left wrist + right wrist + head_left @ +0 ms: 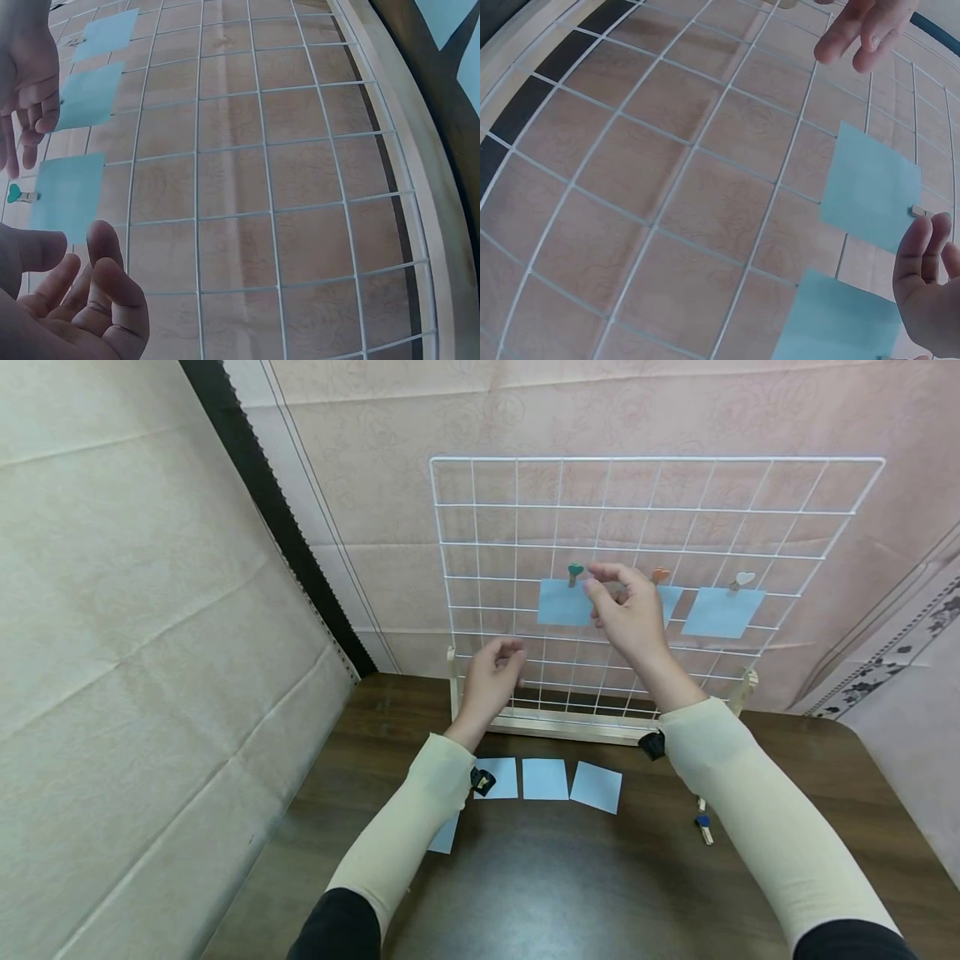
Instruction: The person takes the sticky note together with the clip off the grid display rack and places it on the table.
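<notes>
A white wire grid (495,542) stands upright at the back, with three blue paper squares pinned to it. The left one (562,603) hangs from a green heart-topped mini clothespin (574,574); the right one (723,612) from a white heart-topped clothespin (744,579). My right hand (630,610) is just right of the green clothespin, fingers bent loosely with nothing visible between them, partly covering the middle square (671,602) below its orange clothespin (660,575). Lower and left, my left hand (492,681) is raised before the grid, fingers loosely curled and holding nothing.
More blue paper squares (545,779) lie on the brown table (540,877) before the grid's wooden base (573,727), one partly under the left forearm. A blue-topped clothespin (703,827) lies near the right forearm, another beside it mostly hidden. Pale cloth walls (150,652) surround the table.
</notes>
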The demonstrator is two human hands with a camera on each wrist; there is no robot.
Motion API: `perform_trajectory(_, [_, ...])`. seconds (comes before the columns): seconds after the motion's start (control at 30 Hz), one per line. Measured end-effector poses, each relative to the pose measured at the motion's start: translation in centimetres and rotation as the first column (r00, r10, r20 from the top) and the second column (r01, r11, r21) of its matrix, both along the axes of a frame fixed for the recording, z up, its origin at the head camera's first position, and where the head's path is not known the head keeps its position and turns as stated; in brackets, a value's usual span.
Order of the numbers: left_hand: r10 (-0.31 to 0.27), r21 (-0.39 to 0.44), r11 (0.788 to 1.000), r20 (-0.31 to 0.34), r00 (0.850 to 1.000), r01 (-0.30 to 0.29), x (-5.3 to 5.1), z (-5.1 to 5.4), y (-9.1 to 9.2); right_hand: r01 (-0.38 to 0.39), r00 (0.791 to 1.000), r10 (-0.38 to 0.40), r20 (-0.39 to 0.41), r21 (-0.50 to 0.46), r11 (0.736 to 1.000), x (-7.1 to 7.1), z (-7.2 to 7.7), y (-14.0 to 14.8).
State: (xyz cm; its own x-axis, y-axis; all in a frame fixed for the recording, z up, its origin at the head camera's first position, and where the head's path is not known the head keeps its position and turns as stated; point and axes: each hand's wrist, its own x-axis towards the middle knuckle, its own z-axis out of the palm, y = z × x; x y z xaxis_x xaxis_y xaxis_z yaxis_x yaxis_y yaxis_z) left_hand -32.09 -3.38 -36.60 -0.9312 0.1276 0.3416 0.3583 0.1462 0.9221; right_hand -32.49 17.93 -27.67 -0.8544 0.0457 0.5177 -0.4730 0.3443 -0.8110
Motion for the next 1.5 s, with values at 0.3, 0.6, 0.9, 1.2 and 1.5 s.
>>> perform_trajectory(0.3, [-0.012,0.003,1.0,0.014,1.0,0.012,-1.1,1.5,0.9,0.006,1.0,-0.006,0.013,0.01,1.0,-0.8,0.9,-0.4])
perform_trajectory(0.6, [-0.003,0.033,0.999,0.015,1.0,0.003,-2.2,2.5,1.9,-0.013,0.999,0.011,0.044,0.058,0.998,-1.7,1.9,-1.1])
perform_trajectory(0.9, [0.06,0.087,0.994,0.068,0.996,-0.066,-3.0,3.5,3.5,0.003,0.998,-0.009,0.055,0.104,0.995,-2.3,2.2,-1.5])
perform_trajectory(1.2, [0.083,0.003,0.997,0.06,0.995,-0.083,-3.4,4.0,3.8,0.019,0.998,-0.025,0.049,0.124,0.992,-2.2,2.2,-1.5])
perform_trajectory(1.5, [0.102,0.02,0.994,0.045,0.994,-0.103,-3.6,4.0,3.9,0.048,0.999,-0.047,-0.011,0.127,0.991,-1.9,1.9,-1.6])
